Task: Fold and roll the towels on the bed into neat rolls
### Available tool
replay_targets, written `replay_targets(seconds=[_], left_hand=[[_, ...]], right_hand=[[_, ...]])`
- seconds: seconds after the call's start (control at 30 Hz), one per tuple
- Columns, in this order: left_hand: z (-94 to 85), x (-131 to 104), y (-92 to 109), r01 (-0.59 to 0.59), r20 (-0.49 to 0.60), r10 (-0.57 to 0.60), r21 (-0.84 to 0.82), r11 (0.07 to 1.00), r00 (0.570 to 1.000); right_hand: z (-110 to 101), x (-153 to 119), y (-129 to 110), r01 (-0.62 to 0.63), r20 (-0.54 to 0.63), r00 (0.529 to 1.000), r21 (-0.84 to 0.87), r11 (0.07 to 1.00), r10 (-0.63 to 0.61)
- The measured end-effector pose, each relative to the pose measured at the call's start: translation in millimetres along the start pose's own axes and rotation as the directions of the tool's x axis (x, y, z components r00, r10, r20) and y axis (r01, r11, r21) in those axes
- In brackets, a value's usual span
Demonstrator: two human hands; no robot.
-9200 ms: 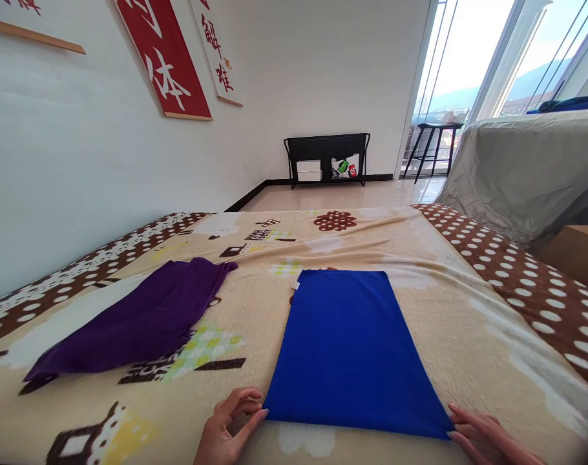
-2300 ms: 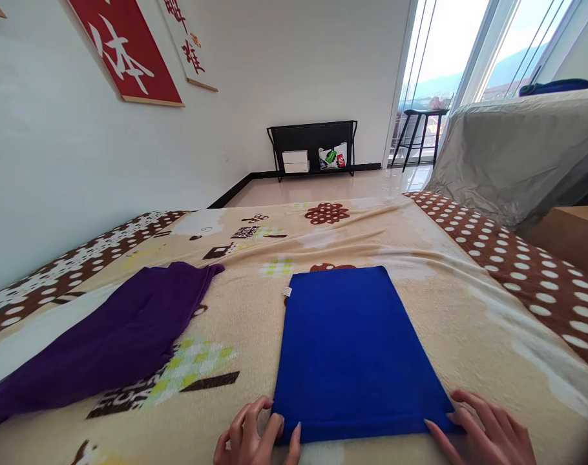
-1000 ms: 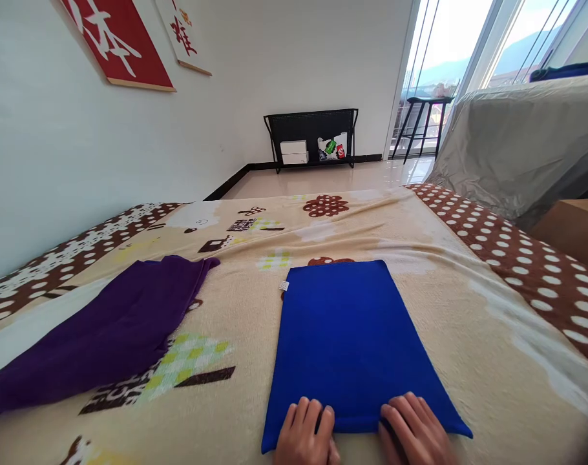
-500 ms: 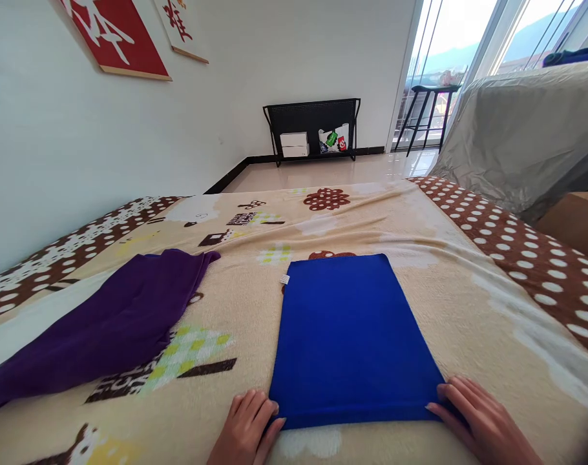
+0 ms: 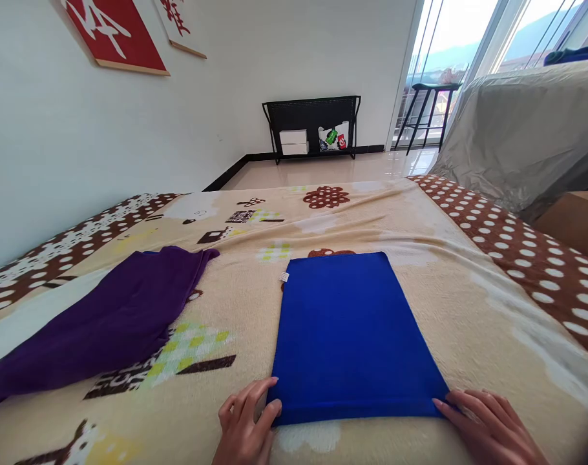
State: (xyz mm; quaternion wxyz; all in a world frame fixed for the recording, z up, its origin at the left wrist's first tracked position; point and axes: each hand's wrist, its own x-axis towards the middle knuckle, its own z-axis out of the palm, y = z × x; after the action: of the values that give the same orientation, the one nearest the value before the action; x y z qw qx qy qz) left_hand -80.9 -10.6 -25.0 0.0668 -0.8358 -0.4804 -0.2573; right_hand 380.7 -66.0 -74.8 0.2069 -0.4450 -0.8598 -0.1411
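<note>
Head cam: L hand at near-L corner of blue cloth, thumb & index narrowly apart; R hand at near-R corner, thumb on top. Can't tell if either's pinching. Cloth flat btwn hands, extending fwd. White tag fwd of L hand, on cloth's L edge. Purple cloth L of L hand, well apart. Patterned blanket under both cloths.

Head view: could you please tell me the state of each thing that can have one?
Blue cloth: lying flat, white tag showing.
Purple cloth: lying loosely, edges uneven.
Left hand: touching blue cloth's near left corner.
Right hand: touching blue cloth's near right corner.
Blanket: spread out, creased.
Stool: standing upright.
Grey cover: draped, wrinkled.
</note>
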Motion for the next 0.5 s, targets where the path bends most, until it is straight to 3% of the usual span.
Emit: replay_targets(seconds=[0.23,0.5], left_hand=[[-8.0,-4.4,-0.7,-0.054,-0.024,0.054,-0.015,0.998,0.998],[-19.0,-2.6,-6.0,0.011,-0.022,-0.013,-0.051,0.999,1.0]], right_hand=[[-7.5,0.1,2.4,-0.122,0.088,0.989,0.045,0.991,0.118],[-11.5,3.7,12.9,-0.211,0.127,0.973,0.155,0.965,0.193]])
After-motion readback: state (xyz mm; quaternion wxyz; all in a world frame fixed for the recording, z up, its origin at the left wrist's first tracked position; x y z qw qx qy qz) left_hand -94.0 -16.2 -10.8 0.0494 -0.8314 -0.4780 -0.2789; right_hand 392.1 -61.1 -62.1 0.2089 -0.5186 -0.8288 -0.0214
